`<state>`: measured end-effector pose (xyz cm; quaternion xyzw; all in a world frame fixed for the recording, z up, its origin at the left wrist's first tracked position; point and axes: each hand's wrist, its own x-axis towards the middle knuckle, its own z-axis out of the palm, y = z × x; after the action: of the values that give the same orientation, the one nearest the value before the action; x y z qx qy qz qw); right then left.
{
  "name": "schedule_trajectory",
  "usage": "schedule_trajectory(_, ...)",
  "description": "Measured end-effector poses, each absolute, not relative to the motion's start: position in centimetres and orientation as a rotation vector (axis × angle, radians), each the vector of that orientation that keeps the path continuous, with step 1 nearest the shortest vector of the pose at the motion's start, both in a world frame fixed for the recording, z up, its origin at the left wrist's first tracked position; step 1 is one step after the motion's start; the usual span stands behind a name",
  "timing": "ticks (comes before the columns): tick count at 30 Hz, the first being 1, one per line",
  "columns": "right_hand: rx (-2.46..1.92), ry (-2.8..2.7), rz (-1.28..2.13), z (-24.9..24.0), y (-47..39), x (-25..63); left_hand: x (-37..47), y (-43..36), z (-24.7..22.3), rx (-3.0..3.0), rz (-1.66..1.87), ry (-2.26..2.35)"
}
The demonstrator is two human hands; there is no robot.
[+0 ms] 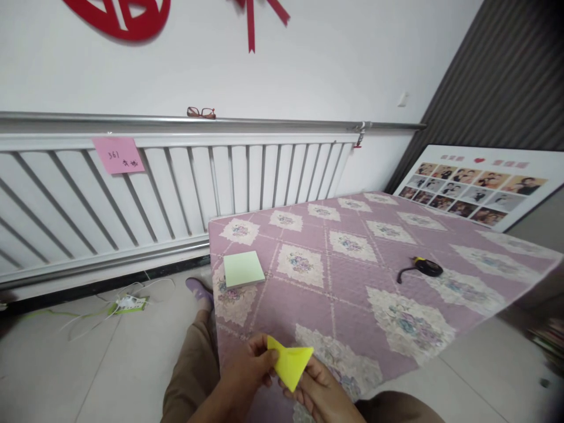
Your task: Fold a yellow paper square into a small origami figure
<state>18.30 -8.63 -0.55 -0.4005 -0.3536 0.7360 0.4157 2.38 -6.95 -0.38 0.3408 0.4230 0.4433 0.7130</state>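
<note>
A small piece of folded yellow paper (291,365) is held at the bottom centre of the frame, over the near edge of the cloth-covered bench (348,294). Its left corner is pinched between thumb and fingers of the left hand (258,359). The right hand (321,389) is set against its lower right edge with the fingers curled; because the fingertips are partly hidden, whether the paper is truly gripped there cannot be told.

A crooked crease could be made if the two sides were pulled unevenly, since the paper is worked in the air rather than pressed on a flat surface. A corner might be bent by the tight left pinch, or a fold sprung open if that pinch were relaxed. If the paper were dropped, it could be lost between the legs, the bench edge being so close.

The pale green pad (244,268), left of centre, is laid near the bench's left edge and could be knocked off by a sweeping left arm. The black item with a yellow part (428,267), at right, is well apart and seems unlikely to interfere.
</note>
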Motion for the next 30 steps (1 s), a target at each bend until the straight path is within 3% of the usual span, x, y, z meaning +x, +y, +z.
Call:
schedule_trajectory(11, -1.204, -0.974, 1.603, 0.4, -7.5, 18.5, 1.5, -6.2, -0.3, 1.163, 0.906, 1.274)
schedule_trajectory(21, -1.186, -0.849, 1.526, 1.1, -6.9, 17.4, 3.5, -6.2, -0.6, 0.605, 1.008, 0.981)
schedule_trajectory(30, -1.193, -0.823, 1.584, 1.6, -6.7, 17.1, 3.4, -5.8, 0.0, 0.977, 1.011, 1.080)
